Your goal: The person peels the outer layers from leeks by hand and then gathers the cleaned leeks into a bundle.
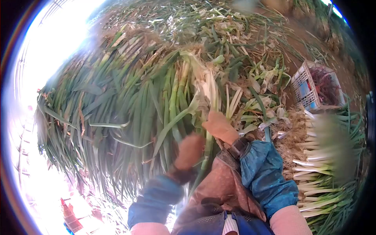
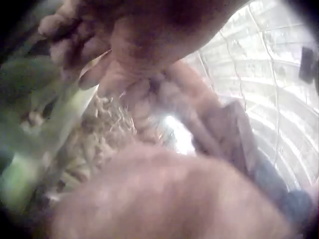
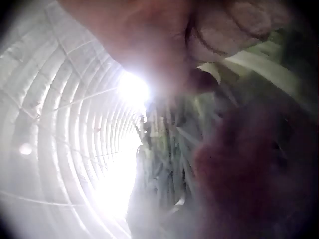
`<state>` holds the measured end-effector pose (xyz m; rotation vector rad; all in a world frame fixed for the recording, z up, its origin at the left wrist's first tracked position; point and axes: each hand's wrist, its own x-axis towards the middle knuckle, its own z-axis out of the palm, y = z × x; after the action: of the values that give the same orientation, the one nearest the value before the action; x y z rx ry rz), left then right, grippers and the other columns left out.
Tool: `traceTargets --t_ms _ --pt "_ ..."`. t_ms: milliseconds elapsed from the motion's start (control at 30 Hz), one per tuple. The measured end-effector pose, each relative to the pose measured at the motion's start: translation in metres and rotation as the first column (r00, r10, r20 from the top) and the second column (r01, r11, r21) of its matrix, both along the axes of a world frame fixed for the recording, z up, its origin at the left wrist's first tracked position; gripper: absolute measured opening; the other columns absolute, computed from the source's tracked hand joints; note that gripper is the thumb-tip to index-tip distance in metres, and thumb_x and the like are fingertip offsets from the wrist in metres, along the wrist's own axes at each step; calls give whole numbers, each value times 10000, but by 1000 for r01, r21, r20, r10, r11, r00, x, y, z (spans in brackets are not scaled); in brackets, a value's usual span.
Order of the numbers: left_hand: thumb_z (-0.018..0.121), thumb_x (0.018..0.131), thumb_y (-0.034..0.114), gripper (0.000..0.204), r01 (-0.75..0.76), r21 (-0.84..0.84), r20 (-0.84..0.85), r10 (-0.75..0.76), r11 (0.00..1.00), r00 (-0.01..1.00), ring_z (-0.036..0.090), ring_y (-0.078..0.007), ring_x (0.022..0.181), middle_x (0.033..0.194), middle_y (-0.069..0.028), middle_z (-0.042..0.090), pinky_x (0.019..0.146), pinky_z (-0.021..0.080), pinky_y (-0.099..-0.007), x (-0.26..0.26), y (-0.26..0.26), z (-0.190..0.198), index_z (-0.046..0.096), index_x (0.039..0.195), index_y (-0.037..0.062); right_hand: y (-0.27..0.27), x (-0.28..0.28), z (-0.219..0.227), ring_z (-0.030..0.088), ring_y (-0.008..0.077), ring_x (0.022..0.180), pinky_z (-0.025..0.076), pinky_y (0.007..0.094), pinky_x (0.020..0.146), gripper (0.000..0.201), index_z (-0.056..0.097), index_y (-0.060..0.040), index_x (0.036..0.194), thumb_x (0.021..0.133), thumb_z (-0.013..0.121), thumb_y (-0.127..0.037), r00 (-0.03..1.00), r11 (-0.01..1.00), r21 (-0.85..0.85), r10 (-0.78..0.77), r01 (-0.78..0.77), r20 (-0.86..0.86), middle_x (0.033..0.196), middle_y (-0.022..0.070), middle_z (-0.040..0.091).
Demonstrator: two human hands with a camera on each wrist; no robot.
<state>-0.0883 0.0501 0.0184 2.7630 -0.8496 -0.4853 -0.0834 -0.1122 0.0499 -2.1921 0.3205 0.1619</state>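
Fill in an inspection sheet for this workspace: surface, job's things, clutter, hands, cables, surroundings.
Surface: brown soil, littered with plant scraps.
Job's things: a big heap of green onions at picture left; a row of onions with pale stems at lower right.
Clutter: loose leaf scraps beyond the hands; a plastic crate at right, holding reddish-brown material too indistinct to name.
Hands: right hand grips an onion stalk; left hand is motion-blurred, grip unclear.
Cables: nothing seen.
Surroundings: ribbed, translucent sheeting; strong glare at left in the head view.
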Motion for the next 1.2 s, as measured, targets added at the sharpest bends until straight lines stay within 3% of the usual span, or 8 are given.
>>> traceTargets --t_ms 100,233,367,467,667,867,967,1200 --pt "527 795 119 125 9 -419 427 188 908 884 564 -323 799 845 -150 570 674 461 -420 74 14 6 547 911 76 4 -3 14 583 443 812 468 444 731 393 496 116 936 732 588 -208 999 998 51 31 -31 11 799 309 582" --pt "578 758 167 187 -69 -231 447 169 970 879 576 -364 815 868 -173 592 685 463 -454 175 19 -32 542 902 52 10 -9 11 587 435 816 466 435 729 375 505 106 918 735 589 -210 990 985 102 138 -138 4 797 306 583" --pt "607 719 199 220 -210 -63 381 218 976 899 590 -379 835 885 -194 606 694 469 -470 178 1 -20 561 859 34 7 -14 20 562 451 795 438 478 707 352 487 92 891 747 542 -224 947 954 60 284 -295 152 783 288 570" --pt "614 687 212 227 -254 71 259 228 965 939 591 -382 843 873 -199 612 713 468 -469 198 1 -27 581 820 31 17 -10 20 574 440 811 444 478 704 371 482 103 912 743 543 -221 985 969 188 170 -159 -41 806 290 574" --pt "625 644 244 305 -339 -29 180 338 940 924 594 -382 846 871 -201 624 735 470 -453 191 26 -20 615 845 16 26 -15 19 589 432 771 469 446 702 407 453 92 965 727 593 -208 974 966 156 220 -208 -60 758 286 584" --pt "637 650 199 353 -299 -187 -279 241 936 929 629 -292 775 854 -221 624 678 475 -360 128 53 41 641 909 -41 26 -16 8 583 448 773 463 462 700 388 451 105 927 729 574 -204 975 961 165 222 -221 13 757 300 578" --pt "617 653 157 347 -520 -333 -587 259 786 767 628 -256 744 805 -221 623 650 463 -322 95 73 23 631 922 -62 25 -25 25 576 443 768 460 476 691 357 476 124 884 738 545 -194 929 931 14 364 -365 61 785 293 566" --pt "635 660 171 346 -402 -275 -266 332 873 905 602 -370 749 842 -226 609 680 457 -383 77 85 -4 615 940 -31 35 -31 -5 587 424 697 467 467 620 383 426 117 937 739 559 -183 936 937 22 348 -349 48 692 269 568"
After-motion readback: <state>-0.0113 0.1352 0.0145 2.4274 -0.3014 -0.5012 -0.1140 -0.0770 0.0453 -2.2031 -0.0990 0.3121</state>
